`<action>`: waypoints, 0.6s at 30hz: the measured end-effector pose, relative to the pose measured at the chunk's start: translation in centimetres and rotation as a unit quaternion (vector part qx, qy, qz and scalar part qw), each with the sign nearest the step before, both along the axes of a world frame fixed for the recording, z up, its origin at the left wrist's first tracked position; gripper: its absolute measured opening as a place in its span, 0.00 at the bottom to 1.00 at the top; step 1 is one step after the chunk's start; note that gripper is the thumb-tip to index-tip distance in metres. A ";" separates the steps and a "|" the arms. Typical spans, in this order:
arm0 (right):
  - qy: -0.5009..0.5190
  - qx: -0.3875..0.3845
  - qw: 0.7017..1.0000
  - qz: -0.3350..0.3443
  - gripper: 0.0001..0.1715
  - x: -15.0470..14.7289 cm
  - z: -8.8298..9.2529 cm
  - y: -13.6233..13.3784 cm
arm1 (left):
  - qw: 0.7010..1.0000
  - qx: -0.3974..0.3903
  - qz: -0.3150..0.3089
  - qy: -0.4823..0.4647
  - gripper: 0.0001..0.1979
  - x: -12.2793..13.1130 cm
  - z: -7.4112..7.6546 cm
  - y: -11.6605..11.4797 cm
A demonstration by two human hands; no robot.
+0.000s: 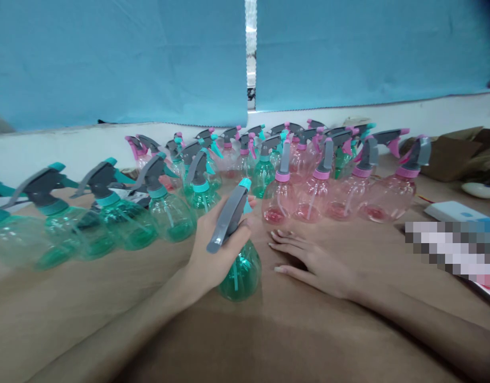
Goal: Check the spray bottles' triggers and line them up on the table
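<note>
My left hand (219, 244) is wrapped round the neck of a green spray bottle (241, 274) with a grey and teal trigger head. That bottle stands upright, or nearly so, over the table; I cannot tell whether its base touches. My right hand (314, 260) rests on the tabletop to its right, fingers spread and holding nothing. Just beyond the right hand stands a row of pink spray bottles (311, 199) with grey heads and pink collars. A row of green spray bottles (127, 223) with teal collars runs off to the left.
More pink and green spray bottles crowd the back of the brown table (181, 340). At the right are a cardboard box (454, 154), a white and blue box (452, 213) and a pixelated flat item (460, 255). Blue cloth (121, 58) hangs over the wall behind.
</note>
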State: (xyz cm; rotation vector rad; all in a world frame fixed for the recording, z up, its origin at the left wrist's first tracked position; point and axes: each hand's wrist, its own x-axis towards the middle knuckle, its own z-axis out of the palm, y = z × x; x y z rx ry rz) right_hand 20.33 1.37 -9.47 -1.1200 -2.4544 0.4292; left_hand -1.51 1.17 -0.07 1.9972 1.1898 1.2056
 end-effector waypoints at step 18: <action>0.025 0.003 1.000 0.009 0.30 0.1 -0.2 0.1 | 1.000 0.001 0.001 0.003 0.13 0.0 0.0 0.0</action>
